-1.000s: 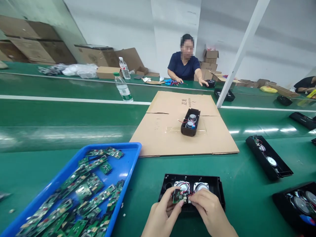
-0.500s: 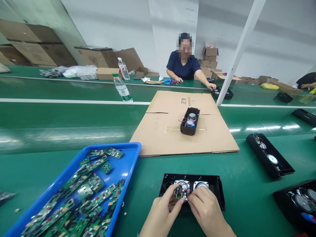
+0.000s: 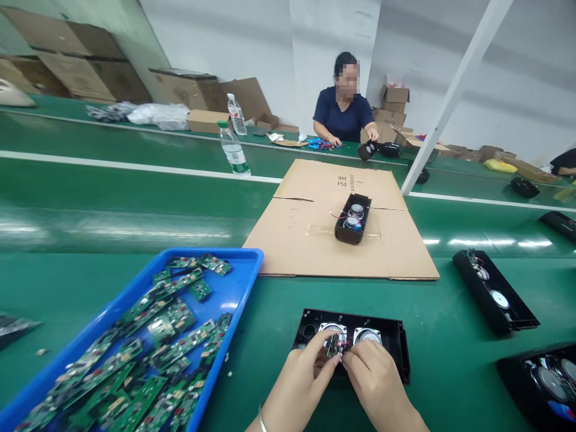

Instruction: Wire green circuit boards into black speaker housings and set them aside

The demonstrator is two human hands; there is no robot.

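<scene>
Above a black speaker housing (image 3: 396, 342), my left hand (image 3: 297, 378) is closed, pinching a small green circuit board (image 3: 332, 345) between thumb and fingers. My right hand (image 3: 380, 381) meets it at the board's right edge, fingers pressed together around the end of the thin red wires (image 3: 344, 344). The tip of what the right hand pinches is hidden by the fingers. Two round speaker drivers with silver frames sit inside the housing; the right one (image 3: 366, 335) shows partly behind my fingers.
At left lies a blue tray (image 3: 252, 270) of green circuit boards. Ahead, a cardboard sheet (image 3: 288, 252) carries another speaker housing (image 3: 353, 219). More housings (image 3: 495, 294) lie at right. A water bottle (image 3: 234, 153) stands beyond, and a co-worker (image 3: 344, 111) sits across the bench.
My view has shifted slightly. Both hands stay together at the board, which has turned a little. Across the bench, the co-worker's outstretched arm has drawn back with a black housing in hand.
</scene>
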